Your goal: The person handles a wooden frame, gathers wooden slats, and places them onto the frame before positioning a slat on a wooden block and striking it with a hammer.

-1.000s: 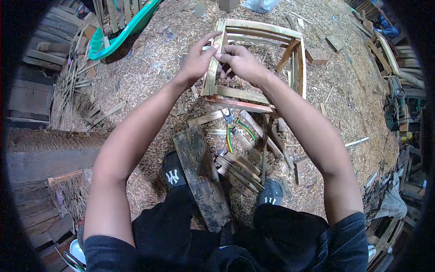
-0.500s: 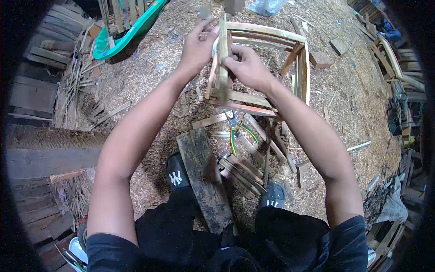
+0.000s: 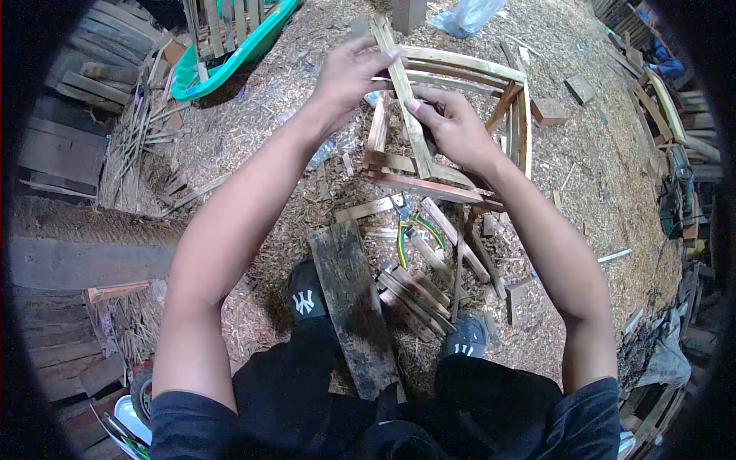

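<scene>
Both of my hands grip one pale wooden slat [image 3: 412, 126], which slants across the left part of a small wooden frame [image 3: 468, 57]. My left hand [image 3: 349, 77] is closed on the slat's upper part, thumb on its face. Lower down, my right hand [image 3: 456, 126] pinches the same slat from the right side. The frame is built of thin wooden bars and rests on the chip-covered ground beyond my feet. Pliers [image 3: 408, 230] with green and yellow handles lie open just below the frame.
A thick weathered plank [image 3: 349, 299] lies between my feet, with a bundle of short wood strips [image 3: 418, 299] to its right. A green basin [image 3: 230, 65] holding slats stands at upper left. Wood blocks [image 3: 549, 112] and a clear plastic bag [image 3: 468, 17] lie farther off.
The slat has turned from nearly upright to a slant, its lower end now farther right. My hands have shifted slightly right with it, and the whole view has moved a little.
</scene>
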Demonstrator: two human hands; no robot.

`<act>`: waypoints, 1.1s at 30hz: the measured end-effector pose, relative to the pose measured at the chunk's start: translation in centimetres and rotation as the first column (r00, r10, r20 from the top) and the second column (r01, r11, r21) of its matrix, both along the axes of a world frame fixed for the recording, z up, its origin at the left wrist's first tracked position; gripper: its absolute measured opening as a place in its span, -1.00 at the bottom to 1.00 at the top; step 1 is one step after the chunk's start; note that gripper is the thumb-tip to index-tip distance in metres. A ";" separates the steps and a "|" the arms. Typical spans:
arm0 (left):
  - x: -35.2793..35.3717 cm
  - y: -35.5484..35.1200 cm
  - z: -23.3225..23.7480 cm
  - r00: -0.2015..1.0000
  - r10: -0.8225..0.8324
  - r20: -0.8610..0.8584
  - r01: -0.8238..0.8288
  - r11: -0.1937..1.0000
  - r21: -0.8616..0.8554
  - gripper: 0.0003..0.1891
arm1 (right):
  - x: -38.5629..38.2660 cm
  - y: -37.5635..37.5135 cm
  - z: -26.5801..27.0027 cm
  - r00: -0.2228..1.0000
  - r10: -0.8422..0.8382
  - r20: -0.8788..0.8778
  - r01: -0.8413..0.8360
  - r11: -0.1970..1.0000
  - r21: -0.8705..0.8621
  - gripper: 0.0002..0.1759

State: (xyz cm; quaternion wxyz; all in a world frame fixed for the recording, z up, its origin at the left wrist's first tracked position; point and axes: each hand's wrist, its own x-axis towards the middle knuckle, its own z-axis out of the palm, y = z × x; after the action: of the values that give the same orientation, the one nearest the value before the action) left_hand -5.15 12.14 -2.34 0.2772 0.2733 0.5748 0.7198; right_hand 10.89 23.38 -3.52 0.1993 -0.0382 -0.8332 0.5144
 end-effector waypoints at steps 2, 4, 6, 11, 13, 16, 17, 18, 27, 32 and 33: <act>1.2 -0.2 0.4 0.998 -0.054 -0.020 0.053 0.998 -0.041 -0.49 | 1.0 0.3 0.8 0.973 0.068 0.222 -0.040 0.991 -0.130 -0.57; 1.0 -0.9 0.5 0.999 -0.028 -0.025 0.026 0.998 -0.055 -0.57 | 1.9 -0.2 2.0 0.913 0.126 0.388 -0.060 0.982 -0.177 -0.63; 1.6 -2.6 1.1 0.999 -0.021 0.043 0.021 1.000 0.011 -0.63 | 3.1 -0.3 1.9 0.946 0.075 0.315 -0.044 0.993 -0.105 -0.64; 4.0 -10.4 1.5 0.988 0.146 -0.046 -0.151 0.977 -0.148 -0.62 | 8.7 0.5 3.4 0.950 0.106 0.295 -0.026 0.964 -0.263 -0.55; 4.8 -13.8 1.1 0.988 0.095 -0.122 -0.117 0.975 -0.190 -0.57 | 11.1 0.5 4.2 0.955 0.135 0.265 -0.105 0.987 -0.123 -0.54; 6.8 -19.5 0.4 0.936 -0.187 -0.298 -0.031 0.801 -0.598 -0.50 | 15.0 -0.2 6.1 0.884 0.138 0.447 -0.147 0.989 -0.014 -0.42; 8.0 -21.3 -0.3 0.939 -0.177 -0.294 -0.037 0.799 -0.601 -0.50 | 15.8 -0.4 5.6 0.880 0.149 0.451 -0.158 0.987 -0.018 -0.42; 9.8 -22.8 0.0 0.941 -0.179 -0.286 -0.046 0.771 -0.635 -0.52 | 16.3 -0.7 5.2 0.865 0.136 0.483 -0.183 0.982 0.050 -0.40; 12.6 -28.1 -5.9 0.719 -0.474 -0.508 -0.069 0.679 -0.731 -0.58 | 19.8 0.6 -8.5 0.831 0.027 0.556 -0.045 0.999 0.020 -0.59; 11.0 -26.6 -11.6 0.809 -0.483 -0.335 0.104 0.678 -0.727 -0.59 | 22.1 4.0 -12.9 0.820 -0.145 0.553 0.182 0.983 -0.011 -0.63; 11.0 -26.2 -11.9 0.895 -0.418 -0.152 0.163 0.626 -0.763 -0.57 | 22.2 4.0 -13.2 0.814 -0.150 0.561 0.187 0.982 -0.009 -0.63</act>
State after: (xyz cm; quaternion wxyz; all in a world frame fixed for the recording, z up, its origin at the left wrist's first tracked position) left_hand 5.85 -14.07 -14.28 0.3815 0.3406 0.7976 0.3197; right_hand 33.14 27.38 -16.70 -0.0087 -0.2665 -0.8315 0.4874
